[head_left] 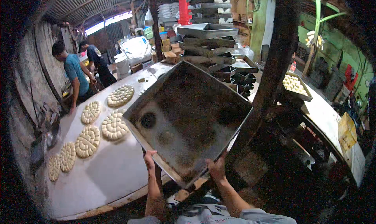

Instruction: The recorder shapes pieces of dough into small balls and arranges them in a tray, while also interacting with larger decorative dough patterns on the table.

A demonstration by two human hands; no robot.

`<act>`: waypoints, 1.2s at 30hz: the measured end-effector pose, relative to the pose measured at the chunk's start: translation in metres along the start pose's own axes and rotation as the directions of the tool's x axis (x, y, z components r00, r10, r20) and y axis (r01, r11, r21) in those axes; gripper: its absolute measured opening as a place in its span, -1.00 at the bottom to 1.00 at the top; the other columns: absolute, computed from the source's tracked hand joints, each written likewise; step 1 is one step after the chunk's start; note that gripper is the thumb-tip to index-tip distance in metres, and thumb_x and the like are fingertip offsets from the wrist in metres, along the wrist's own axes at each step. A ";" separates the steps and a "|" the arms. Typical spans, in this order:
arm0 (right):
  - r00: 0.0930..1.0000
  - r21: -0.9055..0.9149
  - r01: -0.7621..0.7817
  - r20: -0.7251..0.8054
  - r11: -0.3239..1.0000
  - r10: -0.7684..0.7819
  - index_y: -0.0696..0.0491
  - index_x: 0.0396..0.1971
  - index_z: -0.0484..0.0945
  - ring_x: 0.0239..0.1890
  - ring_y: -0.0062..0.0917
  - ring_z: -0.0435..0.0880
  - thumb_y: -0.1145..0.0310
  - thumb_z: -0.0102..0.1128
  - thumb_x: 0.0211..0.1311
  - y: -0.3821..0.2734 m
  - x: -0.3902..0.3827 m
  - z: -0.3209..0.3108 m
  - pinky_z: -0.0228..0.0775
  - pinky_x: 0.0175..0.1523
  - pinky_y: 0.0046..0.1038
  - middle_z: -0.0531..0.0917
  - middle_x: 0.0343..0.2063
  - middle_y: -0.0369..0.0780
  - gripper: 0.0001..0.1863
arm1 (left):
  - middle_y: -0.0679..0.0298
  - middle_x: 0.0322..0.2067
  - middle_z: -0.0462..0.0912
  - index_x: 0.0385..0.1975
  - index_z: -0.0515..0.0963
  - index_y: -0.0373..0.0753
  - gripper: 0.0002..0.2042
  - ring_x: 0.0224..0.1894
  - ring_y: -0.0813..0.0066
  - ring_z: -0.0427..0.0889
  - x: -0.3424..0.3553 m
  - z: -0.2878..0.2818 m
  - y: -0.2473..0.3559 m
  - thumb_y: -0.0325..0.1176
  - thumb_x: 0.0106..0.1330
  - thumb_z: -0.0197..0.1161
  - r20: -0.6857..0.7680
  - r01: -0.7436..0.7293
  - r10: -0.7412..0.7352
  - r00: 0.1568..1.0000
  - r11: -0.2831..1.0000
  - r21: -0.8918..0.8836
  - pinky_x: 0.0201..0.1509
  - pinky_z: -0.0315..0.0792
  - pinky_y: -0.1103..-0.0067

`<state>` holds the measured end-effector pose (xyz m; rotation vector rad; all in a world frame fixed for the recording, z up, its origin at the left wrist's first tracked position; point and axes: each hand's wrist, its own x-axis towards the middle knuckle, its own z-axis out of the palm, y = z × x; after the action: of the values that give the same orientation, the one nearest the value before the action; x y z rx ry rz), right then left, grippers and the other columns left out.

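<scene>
A large square metal baking tray (184, 118), dark and stained inside, is held up in front of me with one corner toward my body. My left hand (150, 159) grips its near left rim, fingers wrapped round the edge. On the near right rim my right hand (217, 168) is closed the same way. Nothing lies in the tray. To its left, on the pale worktable (117, 171), sit several coiled rounds of cut dough, the closest being a spiral of dough (114, 125).
Beyond the tray rises a tall stack of metal trays (207, 31). A dark wooden post (270, 67) stands right of it. Further right, a tray of dough balls (293, 85) rests on another table (323, 118). Two people (74, 73) work at the far left.
</scene>
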<state>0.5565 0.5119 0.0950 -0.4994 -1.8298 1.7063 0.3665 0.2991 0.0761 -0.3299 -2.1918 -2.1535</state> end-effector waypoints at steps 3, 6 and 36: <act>0.984 -0.360 0.128 -0.071 0.924 -0.164 0.17 0.29 -0.25 0.08 -0.28 0.29 0.50 0.08 -0.01 -0.005 0.045 0.009 0.17 0.12 -0.35 0.22 0.10 0.02 -0.11 | 0.19 -0.47 0.58 -0.58 0.53 -0.39 -0.63 -0.30 0.40 0.50 0.029 0.004 -0.019 -0.22 0.22 -0.11 -0.122 -0.177 0.171 0.978 0.983 -0.040 -0.10 0.32 0.51; 0.986 -0.233 0.119 -0.087 0.965 -0.143 0.22 0.27 -0.25 0.22 -0.15 0.12 0.47 0.15 -0.14 -0.015 0.082 0.002 -0.09 0.28 -0.28 0.10 0.17 0.12 -0.02 | 0.29 -0.60 0.48 -0.61 0.50 -0.40 -0.74 -0.53 0.51 0.40 0.062 0.034 -0.020 -0.33 0.07 -0.03 -0.286 -0.232 0.198 0.938 0.968 -0.091 -0.31 0.32 0.58; 0.720 -0.527 0.617 0.678 0.584 -0.149 0.01 -0.38 0.51 -0.27 -0.23 0.44 0.26 0.07 0.11 0.111 0.046 0.375 0.19 -0.07 -0.24 0.52 -0.39 -0.18 -0.84 | 0.24 -0.57 0.56 -0.45 0.49 -0.33 -0.93 -0.56 0.50 0.55 0.025 -0.240 -0.127 -0.46 0.20 0.14 -0.457 0.171 -0.114 0.882 0.982 0.086 -0.48 0.42 0.59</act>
<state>0.2694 0.2646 -0.0118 0.2189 -2.8098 0.7485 0.2916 0.0630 -0.0372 0.3213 -2.1081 -1.8940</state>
